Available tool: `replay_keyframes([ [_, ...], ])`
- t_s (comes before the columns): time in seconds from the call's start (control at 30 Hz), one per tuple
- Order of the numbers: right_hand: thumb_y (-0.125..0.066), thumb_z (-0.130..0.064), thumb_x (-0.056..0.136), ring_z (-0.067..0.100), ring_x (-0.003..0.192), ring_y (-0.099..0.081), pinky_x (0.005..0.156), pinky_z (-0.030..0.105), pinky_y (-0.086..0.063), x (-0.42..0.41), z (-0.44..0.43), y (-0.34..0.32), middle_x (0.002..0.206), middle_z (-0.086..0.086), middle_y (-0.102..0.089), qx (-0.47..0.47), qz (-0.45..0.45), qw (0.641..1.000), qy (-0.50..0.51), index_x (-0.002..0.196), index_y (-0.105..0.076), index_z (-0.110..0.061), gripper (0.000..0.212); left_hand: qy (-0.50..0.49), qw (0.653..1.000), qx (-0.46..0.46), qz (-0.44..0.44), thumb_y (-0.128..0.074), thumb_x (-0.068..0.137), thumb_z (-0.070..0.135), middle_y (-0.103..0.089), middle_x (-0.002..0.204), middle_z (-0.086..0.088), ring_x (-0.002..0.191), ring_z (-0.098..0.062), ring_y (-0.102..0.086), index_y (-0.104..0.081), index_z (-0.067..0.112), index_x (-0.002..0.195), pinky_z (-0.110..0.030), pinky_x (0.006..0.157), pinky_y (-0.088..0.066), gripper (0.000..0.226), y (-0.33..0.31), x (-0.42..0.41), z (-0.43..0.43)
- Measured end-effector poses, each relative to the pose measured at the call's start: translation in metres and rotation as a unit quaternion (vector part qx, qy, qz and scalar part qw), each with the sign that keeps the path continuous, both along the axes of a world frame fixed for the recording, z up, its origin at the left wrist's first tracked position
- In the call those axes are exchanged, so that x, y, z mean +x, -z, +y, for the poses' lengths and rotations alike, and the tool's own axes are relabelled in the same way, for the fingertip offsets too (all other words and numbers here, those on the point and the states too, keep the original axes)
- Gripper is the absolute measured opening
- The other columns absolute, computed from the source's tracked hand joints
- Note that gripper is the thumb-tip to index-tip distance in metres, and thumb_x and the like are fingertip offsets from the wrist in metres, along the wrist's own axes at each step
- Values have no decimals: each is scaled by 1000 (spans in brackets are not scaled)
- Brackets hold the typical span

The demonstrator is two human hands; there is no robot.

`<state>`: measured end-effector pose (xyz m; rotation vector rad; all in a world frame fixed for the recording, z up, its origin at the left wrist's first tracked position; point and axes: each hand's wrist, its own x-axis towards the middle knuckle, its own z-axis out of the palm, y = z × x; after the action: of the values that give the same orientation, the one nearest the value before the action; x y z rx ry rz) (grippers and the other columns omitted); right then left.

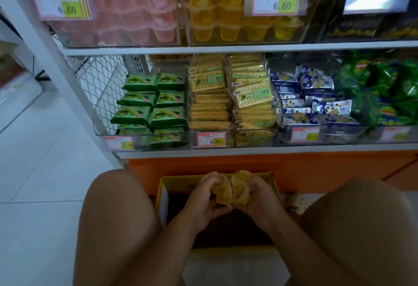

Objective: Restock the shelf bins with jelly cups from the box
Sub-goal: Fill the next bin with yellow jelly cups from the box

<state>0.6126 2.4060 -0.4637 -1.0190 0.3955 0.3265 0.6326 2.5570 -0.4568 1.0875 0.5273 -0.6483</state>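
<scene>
In the head view I am at the pick-up step. My left hand [203, 198] and right hand [260, 197] each hold yellow cups [240, 189], pressed together just above the open box [174, 183] on the floor between my knees. Both grips are closed around the cups. The cups look round, of thin clear plastic with glossy jelly; the box is yellow cardboard. Next, I think, I must lift them to the yellow bin [226, 25] on the upper shelf, beside the pink bin [117, 25], without squeezing hard.
</scene>
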Motion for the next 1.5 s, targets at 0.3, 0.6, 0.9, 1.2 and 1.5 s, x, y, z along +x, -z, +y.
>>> replay_keyframes([
  [0.3, -55, -31, 95, 29, 108, -64, 85, 46, -53, -4, -15, 10, 116, 8, -68, -14, 24, 999, 29, 122, -57, -28, 28, 92, 996, -8, -19, -67, 86, 15, -49, 129, -11, 111, -33, -58, -42, 36, 130, -42, 69, -58, 55, -6, -6, -17],
  [0.6, -65, -9, 88, 23, 95, -67, 70, 36, -55, -17, -16, 0, 104, 4, -70, -196, -35, 980, 8, 108, -63, -26, 26, 70, 998, -1, -8, -49, 95, 24, -60, 123, -14, 106, -31, -62, -56, 26, 123, -44, 72, -58, 29, -6, 0, -21],
  [0.9, -59, -29, 92, 26, 106, -59, 82, 39, -52, -19, -16, -10, 113, 2, -65, -178, 13, 984, -18, 104, -72, -29, 18, 85, 995, 40, -46, -69, 86, 12, -57, 124, -10, 106, -31, -62, -56, 34, 121, -37, 67, -57, 43, -5, 5, -16],
  [1.2, -68, -33, 88, 25, 87, -67, 70, 39, -57, 3, -9, -64, 95, 8, -71, -266, 7, 964, -29, 96, -71, -15, 20, 72, 975, 90, -190, -71, 80, 0, -63, 119, -10, 102, -32, -66, -57, 41, 118, -44, 73, -58, 57, -43, 18, 11],
  [1.5, -71, -22, 84, 16, 53, -62, 49, 23, -47, 59, 13, -241, 68, 12, -69, -303, -203, 930, 37, 70, -66, -9, 20, -43, 928, 67, -365, -67, 89, 32, -68, 113, -4, 97, -31, -68, -61, 47, 113, -45, 71, -58, 29, -206, 75, 27],
])
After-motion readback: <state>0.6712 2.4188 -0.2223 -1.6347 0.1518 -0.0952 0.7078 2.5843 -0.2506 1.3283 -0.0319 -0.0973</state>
